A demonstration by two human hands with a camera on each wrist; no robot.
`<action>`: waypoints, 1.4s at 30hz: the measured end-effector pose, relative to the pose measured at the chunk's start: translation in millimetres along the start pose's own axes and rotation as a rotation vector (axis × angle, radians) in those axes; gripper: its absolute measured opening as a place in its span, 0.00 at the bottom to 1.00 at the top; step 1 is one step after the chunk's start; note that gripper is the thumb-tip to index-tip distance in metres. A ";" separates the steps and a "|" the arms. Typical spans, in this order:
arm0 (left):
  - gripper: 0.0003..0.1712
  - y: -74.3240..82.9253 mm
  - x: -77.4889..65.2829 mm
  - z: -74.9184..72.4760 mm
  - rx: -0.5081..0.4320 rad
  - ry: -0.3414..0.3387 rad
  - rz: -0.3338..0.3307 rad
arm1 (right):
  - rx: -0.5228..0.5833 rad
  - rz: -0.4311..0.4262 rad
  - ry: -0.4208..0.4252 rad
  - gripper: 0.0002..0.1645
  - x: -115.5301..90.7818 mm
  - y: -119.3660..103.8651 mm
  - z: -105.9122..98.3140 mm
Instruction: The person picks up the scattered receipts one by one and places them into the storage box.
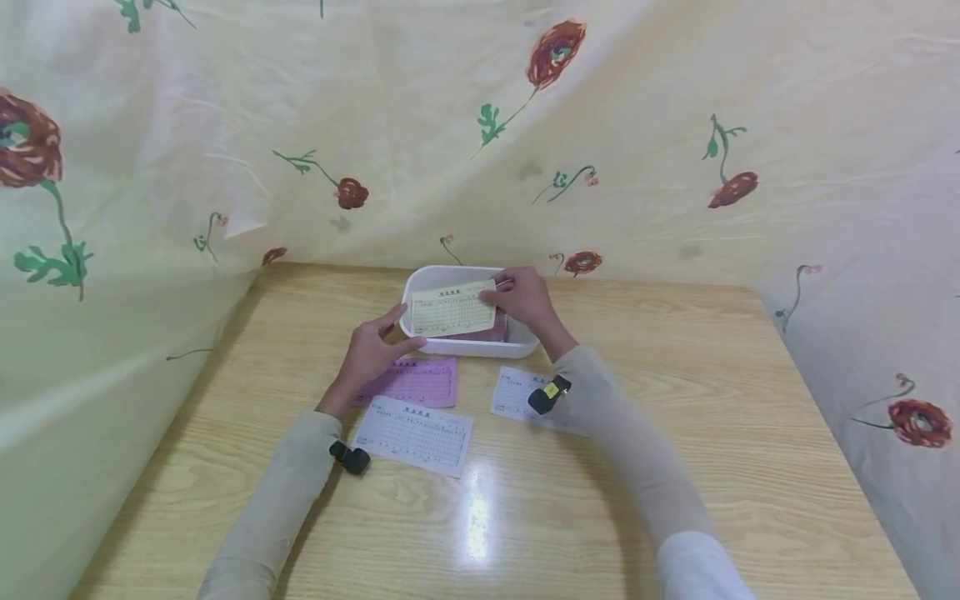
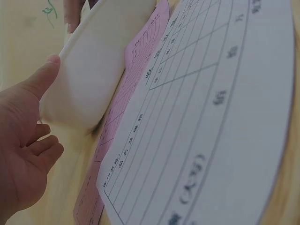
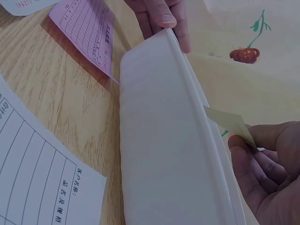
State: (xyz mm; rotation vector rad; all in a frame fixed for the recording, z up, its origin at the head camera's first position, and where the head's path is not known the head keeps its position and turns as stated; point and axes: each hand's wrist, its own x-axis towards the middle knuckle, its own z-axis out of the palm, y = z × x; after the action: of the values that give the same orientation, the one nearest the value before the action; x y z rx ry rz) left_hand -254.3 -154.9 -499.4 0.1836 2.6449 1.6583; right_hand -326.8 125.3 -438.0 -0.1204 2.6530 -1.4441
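A white plastic box (image 1: 480, 347) stands near the back of the table. My left hand (image 1: 375, 346) holds its left end, the thumb (image 2: 49, 70) at the front rim and the fingers round the corner. My right hand (image 1: 525, 300) reaches over the box's back right side. Between thumb and fingers it pinches the right edge of a yellow printed form slip (image 1: 453, 310), which appears as a small tilted corner in the right wrist view (image 3: 232, 124). Below the yellow slip, a dark reddish thing (image 1: 491, 331) shows inside the box, mostly hidden.
In front of the box lie a pink form slip (image 1: 423, 383) and a white one (image 1: 416, 437) overlapping it. Another white slip (image 1: 517, 392) lies to the right, partly under the right forearm. A flowered cloth (image 1: 450, 125) hangs behind and at both sides of the wooden table (image 1: 675, 350).
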 end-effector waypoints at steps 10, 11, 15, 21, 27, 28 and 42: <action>0.54 0.1 0.9 0.7 -0.007 0.003 -0.014 | -0.016 -0.008 -0.003 0.19 0.2 0.7 -0.8; 0.54 0.2 0.8 0.7 -0.007 0.004 -0.014 | -0.008 -0.009 -0.010 0.19 0.2 0.9 -2.1; 0.53 0.3 0.0 1.3 -0.001 0.003 -0.015 | 0.037 -0.024 -0.029 0.20 -3.6 0.3 -12.1; 0.55 -1.5 -1.1 1.3 0.000 0.006 -0.005 | 0.039 -0.110 -0.015 0.22 -22.2 -8.2 -35.8; 0.54 -2.3 -0.5 1.8 0.012 0.009 0.010 | 0.025 -0.182 0.018 0.23 -49.4 -14.2 -59.9; 0.54 -2.2 -0.5 1.6 0.013 0.007 0.009 | 0.019 -0.185 0.023 0.22 -54.4 -14.6 -63.3; 0.54 -1.7 -1.4 0.8 -0.005 0.004 0.010 | -0.083 -0.092 0.092 0.25 -118.5 19.9 -96.5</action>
State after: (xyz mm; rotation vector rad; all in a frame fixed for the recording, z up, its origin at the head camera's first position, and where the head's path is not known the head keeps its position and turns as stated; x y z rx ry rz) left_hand -253.1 -155.0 -501.4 0.1943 2.6475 1.6697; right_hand -223.4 231.2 -395.0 -0.1910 2.8173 -1.3987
